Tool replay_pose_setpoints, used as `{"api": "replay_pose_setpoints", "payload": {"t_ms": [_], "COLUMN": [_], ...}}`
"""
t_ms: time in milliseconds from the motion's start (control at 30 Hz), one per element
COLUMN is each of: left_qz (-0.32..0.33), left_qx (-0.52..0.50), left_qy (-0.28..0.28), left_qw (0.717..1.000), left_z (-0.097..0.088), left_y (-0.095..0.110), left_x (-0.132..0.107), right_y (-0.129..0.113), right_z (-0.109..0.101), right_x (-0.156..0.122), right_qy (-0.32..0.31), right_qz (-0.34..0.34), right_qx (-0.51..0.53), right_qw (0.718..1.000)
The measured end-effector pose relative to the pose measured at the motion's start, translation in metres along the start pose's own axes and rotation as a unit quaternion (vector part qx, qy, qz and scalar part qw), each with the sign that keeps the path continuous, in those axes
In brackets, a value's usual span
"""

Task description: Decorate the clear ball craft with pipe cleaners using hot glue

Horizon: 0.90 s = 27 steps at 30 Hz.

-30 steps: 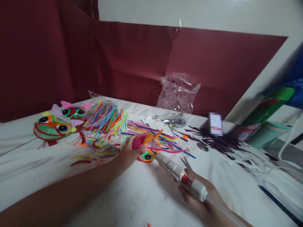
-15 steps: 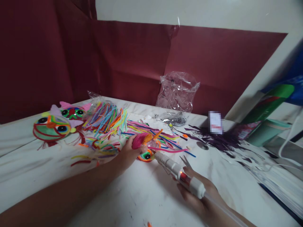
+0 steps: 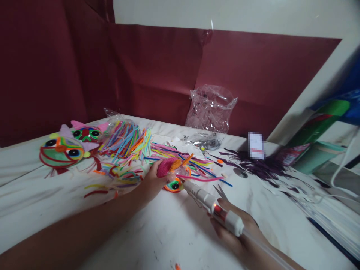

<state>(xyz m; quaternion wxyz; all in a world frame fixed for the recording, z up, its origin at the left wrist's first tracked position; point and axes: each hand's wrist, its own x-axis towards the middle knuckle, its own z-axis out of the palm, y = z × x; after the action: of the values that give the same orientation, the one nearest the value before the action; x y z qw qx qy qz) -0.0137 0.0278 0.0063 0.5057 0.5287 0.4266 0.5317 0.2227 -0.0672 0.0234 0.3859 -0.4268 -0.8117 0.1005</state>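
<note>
Clearly this is a gluing step. The left hand [image 3: 150,183] is closed round a pink fuzzy ball [image 3: 165,167], thumb and fingers pinching it against the white table [image 3: 168,236], with an orange fuzzy wire [image 3: 182,161] sticking out of its top. Just under the ball sits a small orange eye piece [image 3: 174,185]. The right hand [image 3: 239,236] is wrapped round a slim white glue gun [image 3: 213,206], a red light glowing on its barrel. The nozzle points at the lower right of the ball, very close to it; I cannot tell whether it touches.

A pair of scissors [image 3: 221,193] lies just right of the ball, behind the gun. Left of the ball is a heap of coloured fuzzy wires [image 3: 126,142], and further left two finished round faces [image 3: 62,152]. Behind the ball a clear plastic bag [image 3: 210,108] stands, and well to its right lie dark purple scraps [image 3: 253,165].

To my eye the next move calls for a steady left-hand hold and a small, controlled dab of glue at the seam between ball and eye piece, with the fingers kept off the hot tip.
</note>
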Motion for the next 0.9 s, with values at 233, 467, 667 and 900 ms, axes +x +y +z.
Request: {"api": "replay_pose_setpoints", "payload": {"t_ms": [233,467,667,900], "left_qz": [0.000,0.001,0.011,0.009], "left_qx": [-0.007,0.006,-0.003,-0.008], "left_qy": [0.007,-0.004,-0.005,-0.005], "left_qw": [1.000,1.000,1.000,1.000], "left_z": [0.0022,0.0005,-0.0010,-0.0014], "left_y": [0.0024,0.0004,-0.0018,-0.0032], "left_x": [-0.0012,-0.0005,-0.0004,0.0006], "right_y": [-0.0026,-0.0041,-0.0018,0.0015], "right_z": [0.0013,0.0001,0.0008,0.0028], "right_x": [0.0012,0.0022,0.0010,0.0007], "right_qy": [0.007,0.001,0.006,0.008], "right_qz": [-0.003,-0.004,-0.003,-0.005], "right_qx": [-0.006,-0.011,-0.013,-0.005], "right_qw": [1.000,1.000,1.000,1.000]}}
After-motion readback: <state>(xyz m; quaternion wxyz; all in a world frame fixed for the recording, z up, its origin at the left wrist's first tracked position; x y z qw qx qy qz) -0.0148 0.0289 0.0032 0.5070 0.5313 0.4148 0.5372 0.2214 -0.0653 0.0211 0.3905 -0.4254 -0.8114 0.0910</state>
